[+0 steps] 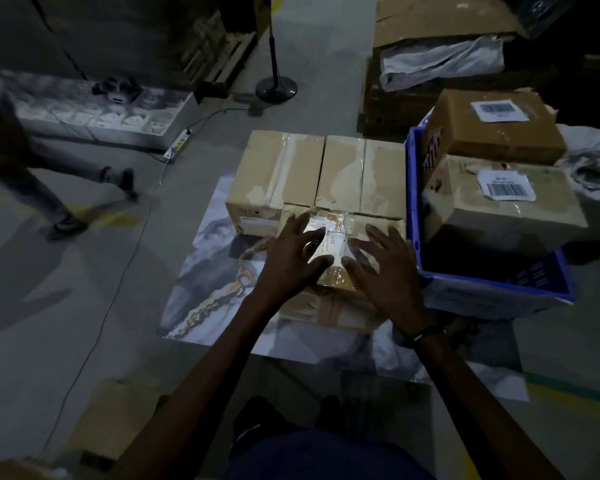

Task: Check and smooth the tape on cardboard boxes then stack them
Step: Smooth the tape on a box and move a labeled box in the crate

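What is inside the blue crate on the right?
Two cardboard boxes, the upper box resting on the lower box, each with a barcode label on top. The blue crate walls and the boxes hide whatever lies beneath them.

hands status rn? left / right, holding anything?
Left hand: open, fingers spread, pressing flat on the taped label atop the front box; holds nothing.
Right hand: open, fingers spread, flat on the same box top; holds nothing.

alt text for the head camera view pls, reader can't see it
Both hands, left hand and right hand, press flat on the taped top of a cardboard box on a marbled mat. Two taped boxes sit behind it; a blue crate of boxes stands to the right.
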Demonstrator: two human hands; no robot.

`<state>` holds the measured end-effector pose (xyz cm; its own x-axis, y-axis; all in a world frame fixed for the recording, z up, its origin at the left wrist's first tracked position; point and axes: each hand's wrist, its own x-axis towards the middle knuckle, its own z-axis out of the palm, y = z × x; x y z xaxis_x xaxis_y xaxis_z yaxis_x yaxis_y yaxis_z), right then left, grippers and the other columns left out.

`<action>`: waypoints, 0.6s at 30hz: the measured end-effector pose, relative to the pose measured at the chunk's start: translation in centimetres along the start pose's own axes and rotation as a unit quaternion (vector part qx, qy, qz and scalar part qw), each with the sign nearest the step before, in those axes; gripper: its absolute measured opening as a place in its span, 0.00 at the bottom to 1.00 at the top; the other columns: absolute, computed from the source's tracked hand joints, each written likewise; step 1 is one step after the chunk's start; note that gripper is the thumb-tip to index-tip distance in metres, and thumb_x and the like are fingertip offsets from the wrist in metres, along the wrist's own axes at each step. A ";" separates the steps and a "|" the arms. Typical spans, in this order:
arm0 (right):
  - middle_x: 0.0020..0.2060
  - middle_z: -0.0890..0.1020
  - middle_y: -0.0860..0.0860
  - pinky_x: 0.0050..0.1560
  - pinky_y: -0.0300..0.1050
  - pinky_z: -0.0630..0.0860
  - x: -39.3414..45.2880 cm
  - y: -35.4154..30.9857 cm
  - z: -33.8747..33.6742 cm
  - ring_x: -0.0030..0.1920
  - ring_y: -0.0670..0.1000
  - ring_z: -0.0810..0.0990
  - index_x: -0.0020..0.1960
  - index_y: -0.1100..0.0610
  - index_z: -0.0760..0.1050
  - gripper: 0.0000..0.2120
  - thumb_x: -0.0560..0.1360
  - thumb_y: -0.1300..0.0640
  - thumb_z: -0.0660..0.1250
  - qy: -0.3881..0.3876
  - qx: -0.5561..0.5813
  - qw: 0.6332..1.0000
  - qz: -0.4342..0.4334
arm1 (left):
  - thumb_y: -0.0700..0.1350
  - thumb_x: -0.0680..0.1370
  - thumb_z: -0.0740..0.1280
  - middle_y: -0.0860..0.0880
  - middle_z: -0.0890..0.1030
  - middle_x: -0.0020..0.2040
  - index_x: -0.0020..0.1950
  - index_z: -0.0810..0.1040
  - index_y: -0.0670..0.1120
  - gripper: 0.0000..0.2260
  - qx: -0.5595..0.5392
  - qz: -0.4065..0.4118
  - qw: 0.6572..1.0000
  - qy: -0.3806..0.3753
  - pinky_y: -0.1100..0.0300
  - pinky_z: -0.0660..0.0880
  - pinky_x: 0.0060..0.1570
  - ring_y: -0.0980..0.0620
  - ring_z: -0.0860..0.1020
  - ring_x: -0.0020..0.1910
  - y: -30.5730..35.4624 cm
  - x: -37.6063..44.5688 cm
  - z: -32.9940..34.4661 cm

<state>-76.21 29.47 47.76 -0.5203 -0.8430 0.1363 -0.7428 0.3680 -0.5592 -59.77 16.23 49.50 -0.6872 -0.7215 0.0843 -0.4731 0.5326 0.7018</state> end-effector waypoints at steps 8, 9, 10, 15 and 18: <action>0.76 0.71 0.48 0.75 0.53 0.59 -0.5 -0.1 0.3 0.80 0.54 0.59 0.67 0.46 0.79 0.23 0.77 0.37 0.67 0.009 -0.003 1.000 0.019 | 0.51 0.75 0.77 0.47 0.69 0.78 0.69 0.80 0.46 0.24 -0.060 -0.026 0.998 -0.010 0.50 0.64 0.75 0.50 0.59 0.80 -0.5 -0.2 -0.7; 0.75 0.72 0.48 0.75 0.49 0.60 -0.6 -0.1 0.3 0.79 0.52 0.61 0.66 0.47 0.80 0.23 0.77 0.37 0.68 0.020 0.012 0.999 0.026 | 0.54 0.74 0.76 0.48 0.70 0.77 0.69 0.80 0.46 0.25 -0.081 -0.033 0.996 -0.007 0.48 0.66 0.75 0.52 0.59 0.80 -1.0 -0.5 -0.7; 0.74 0.74 0.48 0.74 0.46 0.60 -0.7 -0.1 0.3 0.78 0.51 0.63 0.65 0.48 0.81 0.23 0.76 0.36 0.68 0.030 0.025 0.999 0.032 | 0.57 0.74 0.75 0.49 0.71 0.77 0.69 0.80 0.46 0.26 -0.099 -0.036 0.994 0.000 0.45 0.68 0.74 0.54 0.60 0.80 -1.4 -0.8 -0.6; 0.73 0.74 0.50 0.73 0.49 0.63 -1.2 -0.6 0.2 0.77 0.52 0.64 0.65 0.49 0.81 0.23 0.75 0.38 0.69 0.034 0.011 0.999 0.033 | 0.50 0.78 0.73 0.44 0.73 0.74 0.66 0.81 0.42 0.19 -0.107 0.014 0.994 0.006 0.47 0.63 0.77 0.64 0.58 0.74 -1.2 -1.1 -0.9; 0.72 0.76 0.50 0.73 0.52 0.67 -1.3 -0.8 0.6 0.76 0.52 0.66 0.64 0.50 0.82 0.22 0.75 0.39 0.70 0.066 -0.002 0.997 0.029 | 0.49 0.79 0.73 0.44 0.73 0.75 0.67 0.81 0.44 0.18 -0.063 0.063 0.996 0.019 0.52 0.61 0.75 0.59 0.58 0.76 -0.9 -1.2 -1.4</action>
<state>-74.67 30.08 47.55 -0.6135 -0.7614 0.2096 -0.7112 0.4174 -0.5656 -57.73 15.97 49.72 -0.7145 -0.6698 0.2023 -0.3094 0.5618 0.7672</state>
